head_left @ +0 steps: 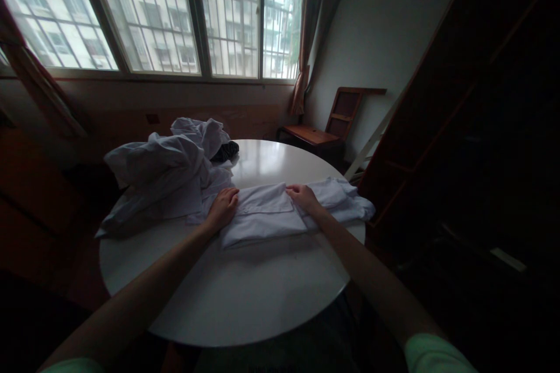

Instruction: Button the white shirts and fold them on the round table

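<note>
A folded white garment [262, 218] lies across the middle of a round white table [227, 297]. My left hand [223, 207] rests on the garment's left end with fingers curled down onto the cloth. On the upper right part of the folded piece, my right hand [303, 197] has its fingers bent and pressed into the fabric. More of the white cloth [350, 201] trails to the right toward the table's edge.
A heap of crumpled white garments [161, 178] covers the table's back left, with a dark item [225, 152] behind it. A wooden chair [326, 128] stands by the far wall under barred windows [175, 11]. Dark wooden furniture [472, 128] rises on the right.
</note>
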`<state>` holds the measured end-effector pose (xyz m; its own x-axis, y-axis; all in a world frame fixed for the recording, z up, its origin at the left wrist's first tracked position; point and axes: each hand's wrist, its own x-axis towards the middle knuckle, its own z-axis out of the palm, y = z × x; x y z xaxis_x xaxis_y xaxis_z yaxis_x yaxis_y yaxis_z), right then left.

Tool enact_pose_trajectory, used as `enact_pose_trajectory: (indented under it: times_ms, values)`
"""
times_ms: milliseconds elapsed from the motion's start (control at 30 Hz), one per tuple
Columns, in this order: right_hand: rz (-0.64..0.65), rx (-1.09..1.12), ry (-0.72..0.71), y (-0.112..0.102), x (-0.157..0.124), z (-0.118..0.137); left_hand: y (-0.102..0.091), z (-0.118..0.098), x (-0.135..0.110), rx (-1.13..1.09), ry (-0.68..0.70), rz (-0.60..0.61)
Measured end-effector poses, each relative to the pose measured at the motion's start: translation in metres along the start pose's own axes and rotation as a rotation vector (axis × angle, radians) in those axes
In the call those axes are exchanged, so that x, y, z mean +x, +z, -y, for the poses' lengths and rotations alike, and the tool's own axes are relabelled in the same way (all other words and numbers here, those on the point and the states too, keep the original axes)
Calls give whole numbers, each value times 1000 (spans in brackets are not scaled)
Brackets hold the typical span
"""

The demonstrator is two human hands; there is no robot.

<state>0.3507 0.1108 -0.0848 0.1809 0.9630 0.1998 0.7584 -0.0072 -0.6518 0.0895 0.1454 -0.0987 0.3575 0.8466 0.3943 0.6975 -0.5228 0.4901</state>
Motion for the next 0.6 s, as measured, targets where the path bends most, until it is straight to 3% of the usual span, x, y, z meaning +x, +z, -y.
enact_pose_trajectory:
  times_ms: [333, 600]
  values:
    - [-3, -8, -45, 3, 2, -5, 0, 0, -1, -3, 13, -11]
    - [-21, 43, -58, -1, -4, 5, -1, -1, -1, -6, 13, -25]
